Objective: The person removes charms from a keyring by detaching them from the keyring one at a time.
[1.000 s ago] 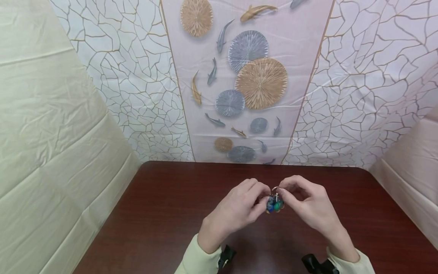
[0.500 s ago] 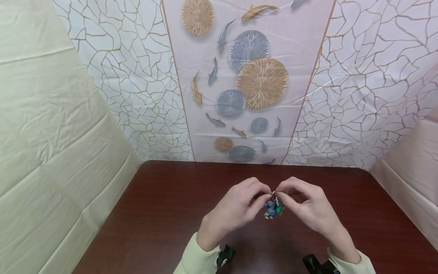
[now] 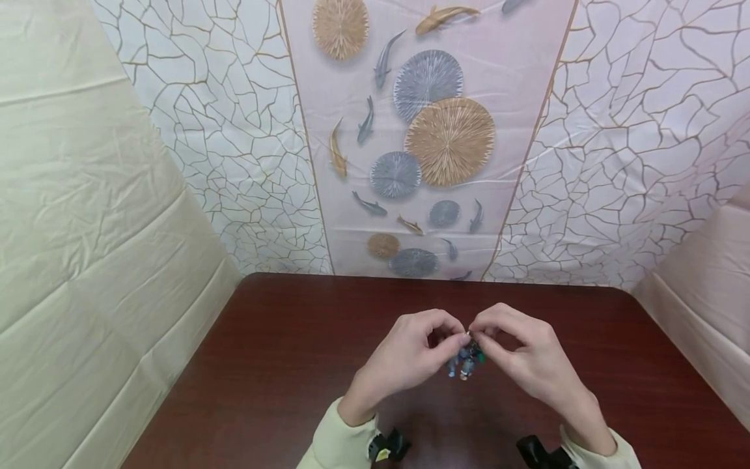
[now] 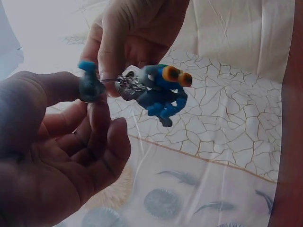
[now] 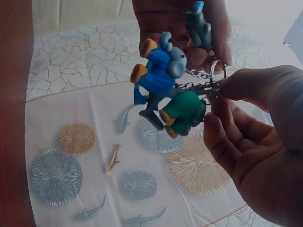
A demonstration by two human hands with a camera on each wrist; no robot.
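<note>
My left hand (image 3: 404,348) and right hand (image 3: 530,352) meet fingertip to fingertip above the table. Between them is a bunch of figurine keychains on a metal key ring (image 5: 224,71). My right thumb and forefinger pinch the ring where the silver chains (image 5: 189,87) join it. The left thumb and forefinger pinch the ring's other side, by a small grey figurine with a blue top (image 4: 90,87). In the right wrist view a blue figurine with orange feet (image 5: 158,71) and a green figurine (image 5: 182,111) dangle from the chains. The fingertips partly hide the ring.
Beneath the hands is a dark red-brown table (image 3: 281,365). A patterned cloth (image 3: 234,163) with fish and round shapes hangs behind its far edge. Cream fabric (image 3: 88,260) stands along the left, with more at right. Black straps (image 3: 389,446) circle the wrists.
The fingertips have come closer together and sunk slightly. The figurines have swung and turned below them, with more of the grey and blue ones showing at left.
</note>
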